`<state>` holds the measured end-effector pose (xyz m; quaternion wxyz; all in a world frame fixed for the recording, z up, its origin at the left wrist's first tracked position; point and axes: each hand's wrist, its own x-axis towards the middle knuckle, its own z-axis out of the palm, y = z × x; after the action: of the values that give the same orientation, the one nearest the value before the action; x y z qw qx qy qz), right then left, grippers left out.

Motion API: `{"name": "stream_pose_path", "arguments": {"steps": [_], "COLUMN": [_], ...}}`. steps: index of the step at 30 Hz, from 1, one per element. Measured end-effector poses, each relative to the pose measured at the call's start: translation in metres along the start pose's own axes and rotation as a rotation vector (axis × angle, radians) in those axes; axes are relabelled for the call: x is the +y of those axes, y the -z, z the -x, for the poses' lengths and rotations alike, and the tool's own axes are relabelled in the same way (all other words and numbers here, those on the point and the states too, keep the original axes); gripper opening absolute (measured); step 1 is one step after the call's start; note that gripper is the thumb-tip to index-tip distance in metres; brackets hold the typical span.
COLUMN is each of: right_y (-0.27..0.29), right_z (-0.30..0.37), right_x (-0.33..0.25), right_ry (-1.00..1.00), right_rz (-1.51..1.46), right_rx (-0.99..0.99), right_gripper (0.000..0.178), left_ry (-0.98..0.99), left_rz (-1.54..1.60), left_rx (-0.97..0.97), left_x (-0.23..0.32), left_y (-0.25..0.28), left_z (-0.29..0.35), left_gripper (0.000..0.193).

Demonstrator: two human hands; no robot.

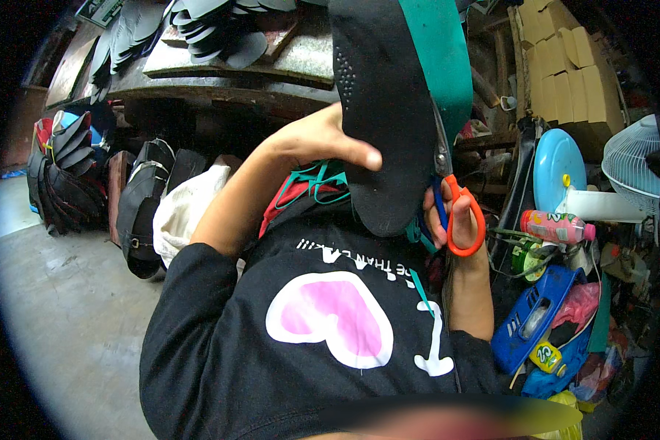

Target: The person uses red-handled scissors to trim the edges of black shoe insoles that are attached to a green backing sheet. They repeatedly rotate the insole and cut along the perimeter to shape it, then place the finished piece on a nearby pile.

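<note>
Black sole (386,132): is standing nearly upright above the lap, upper centre of view; its rounded end is pointing down, and a patch of small dots is showing nr the L edge.
Teal sheet (444,59): is lying behind the sole and sticking out on R side.
Scissors (441,155): w/ orange & blue handles; the blades are running up along the R edge of the sole, next to the teal. Can't tell how wide they are opening.
L hand (317,139): its fingers are gripping the sole by the L edge, thumb pressing on the front, the others hiding behind.
R hand (463,226): its fingers are closing round the scissors' handles.
Teal strips (319,183): are curling on the lap, beside red cloth (275,207).
Table (198,92): at upper L, is carrying piles of grey sole-shaped pcs (205,29).
R side: pink bottle (554,227), blue basket (517,326) & white fan (636,165) are crowding together; cardboard boxes (576,77) are standing above.
</note>
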<state>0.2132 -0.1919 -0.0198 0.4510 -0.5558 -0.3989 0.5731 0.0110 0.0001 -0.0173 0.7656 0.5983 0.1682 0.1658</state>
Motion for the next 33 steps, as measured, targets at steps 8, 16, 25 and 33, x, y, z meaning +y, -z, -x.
{"name": "stream_pose_path", "arguments": {"steps": [8,16,25,33], "right_y": [-0.016,-0.012,-0.025,-0.017], "right_z": [-0.025,-0.026,-0.038,-0.043], "right_x": [-0.004,-0.014,-0.027,-0.029], "right_ry": [0.137,0.044,0.118,0.063], "right_rz": [-0.019,-0.056,-0.091,0.083], "right_rx": [0.020,-0.111,-0.015,-0.099], "right_gripper": [0.098,0.099,0.102,0.086], "left_ry": [-0.307,-0.248,-0.175,-0.365], "left_rz": [-0.036,0.095,0.113,0.194], "left_rx": [0.263,0.265,0.170,0.463], "left_x": [0.006,0.007,0.013,0.032], "left_y": [-0.018,-0.014,-0.016,-0.003], "left_z": [-0.016,-0.013,-0.009,-0.026], "left_gripper": [0.066,0.066,0.063,0.042]}}
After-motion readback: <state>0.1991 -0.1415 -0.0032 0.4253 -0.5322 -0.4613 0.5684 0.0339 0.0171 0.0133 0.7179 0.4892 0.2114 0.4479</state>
